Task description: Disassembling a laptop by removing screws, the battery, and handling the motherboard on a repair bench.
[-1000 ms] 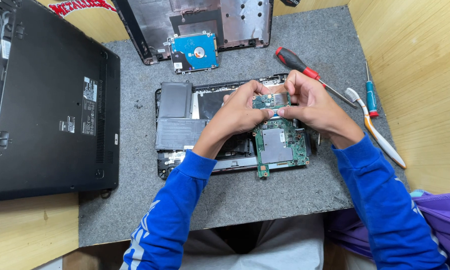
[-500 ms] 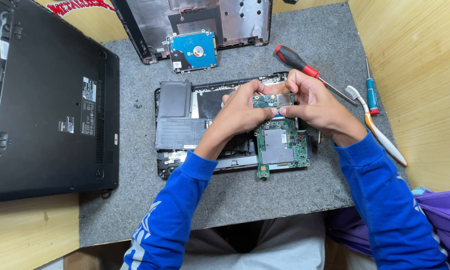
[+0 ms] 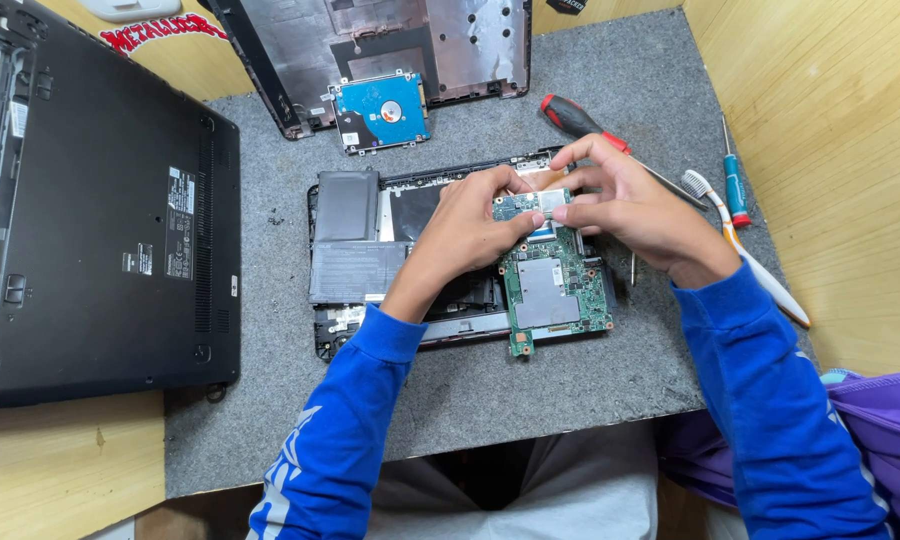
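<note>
An opened small laptop base [image 3: 370,250] lies on a grey felt mat [image 3: 530,400], its dark battery pack on the left. A green circuit board [image 3: 555,285] rests on its right half. My left hand [image 3: 470,225] and my right hand [image 3: 620,200] meet over the board's upper end. Both pinch a small green card with a metal shield [image 3: 532,205] between thumbs and fingertips. Whether the card is plugged into the board or lifted off it cannot be told.
A blue-labelled hard drive [image 3: 382,110] lies on the mat by a removed dark cover [image 3: 390,40]. A larger black laptop [image 3: 90,210] sits upside down at left. A red-handled screwdriver [image 3: 575,118], a thin blue screwdriver [image 3: 735,185] and a toothbrush [image 3: 745,245] lie at right beside a wooden wall.
Both hands have stayed on the small card, with only slight shifts of the fingers. Nothing else has moved.
</note>
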